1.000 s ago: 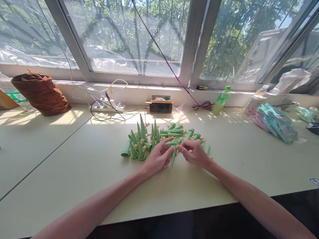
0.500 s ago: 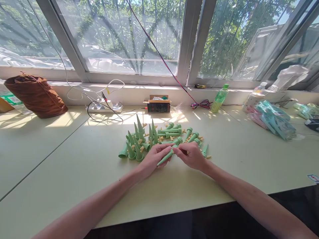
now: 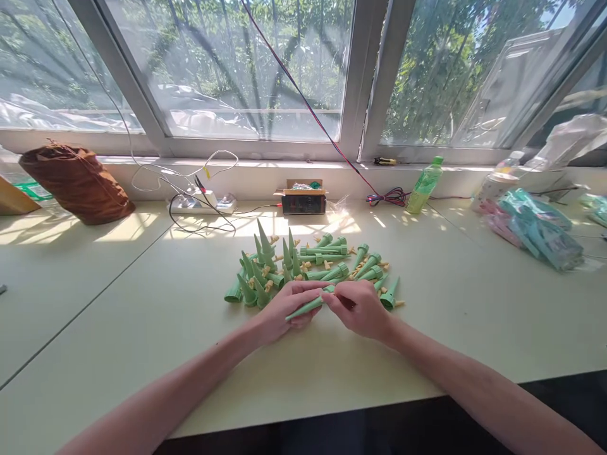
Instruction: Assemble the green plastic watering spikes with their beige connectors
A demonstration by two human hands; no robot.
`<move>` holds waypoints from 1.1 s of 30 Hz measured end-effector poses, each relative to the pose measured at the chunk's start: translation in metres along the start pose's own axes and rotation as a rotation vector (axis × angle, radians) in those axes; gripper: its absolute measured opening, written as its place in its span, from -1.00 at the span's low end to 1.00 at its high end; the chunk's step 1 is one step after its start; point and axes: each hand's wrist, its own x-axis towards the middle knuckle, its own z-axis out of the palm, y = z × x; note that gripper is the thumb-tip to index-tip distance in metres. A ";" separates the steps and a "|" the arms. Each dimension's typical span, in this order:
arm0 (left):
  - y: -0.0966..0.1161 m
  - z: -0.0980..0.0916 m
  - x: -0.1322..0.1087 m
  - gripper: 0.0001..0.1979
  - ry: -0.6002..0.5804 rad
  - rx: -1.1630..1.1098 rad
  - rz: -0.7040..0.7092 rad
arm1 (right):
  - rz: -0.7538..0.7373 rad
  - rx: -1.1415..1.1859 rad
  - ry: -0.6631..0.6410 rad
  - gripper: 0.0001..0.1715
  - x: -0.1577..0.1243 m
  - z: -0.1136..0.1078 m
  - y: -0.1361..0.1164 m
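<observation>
A green plant watering spike [image 3: 306, 308] lies across my left hand [image 3: 289, 306], its tip pointing to the lower left. My left fingers and thumb are closed round it. At the spike's wide end, my right hand [image 3: 363, 309] has its thumb and fingers pinched together; what they grip is mostly hidden. Just beyond both hands spreads a pile of similar green spikes [image 3: 334, 272]. Several stand tip-up at the left, such as one spike [image 3: 263, 239], and others lie on their sides. Small tan valves [image 3: 401, 303] stick out of or lie among them.
Along the window side of the table [image 3: 118, 354] are a brown drawstring bag [image 3: 78, 183], a power strip [image 3: 203, 203] with cables, a small open box [image 3: 303, 201], a coiled red-black wire [image 3: 389, 197] and a green bottle [image 3: 424, 186]. Plastic packages [image 3: 540, 221] lie at the right.
Both hands have come slightly nearer to me with the spike, which now lies flatter. My right hand stays at its wide end. The view has shifted a little to the left.
</observation>
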 end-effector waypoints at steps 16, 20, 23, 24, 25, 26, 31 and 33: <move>-0.005 -0.003 0.001 -0.46 -0.001 -0.244 0.030 | -0.241 -0.121 0.053 -0.88 -0.003 -0.004 0.003; -0.009 -0.003 0.004 -0.36 -0.045 -0.275 0.109 | -0.200 -0.163 0.123 -0.87 -0.004 0.000 0.000; -0.010 0.000 0.005 -0.32 -0.060 -0.269 0.170 | -0.179 -0.209 0.158 -0.84 -0.004 0.004 -0.001; -0.011 0.001 0.005 -0.31 -0.066 -0.264 0.185 | -0.175 -0.227 0.174 -0.83 -0.004 0.006 -0.001; -0.011 0.001 0.005 -0.31 -0.067 -0.251 0.204 | -0.175 -0.238 0.193 -0.81 -0.005 0.007 -0.002; -0.012 0.002 0.005 -0.32 -0.061 -0.223 0.224 | -0.181 -0.243 0.212 -0.80 -0.005 0.008 -0.002; -0.020 0.004 0.007 -0.53 0.086 0.129 0.334 | -0.229 -0.269 0.218 -0.75 -0.006 0.015 -0.003; -0.023 0.005 0.008 -0.53 0.123 0.196 0.334 | -0.238 -0.292 0.189 -0.69 -0.008 0.017 -0.004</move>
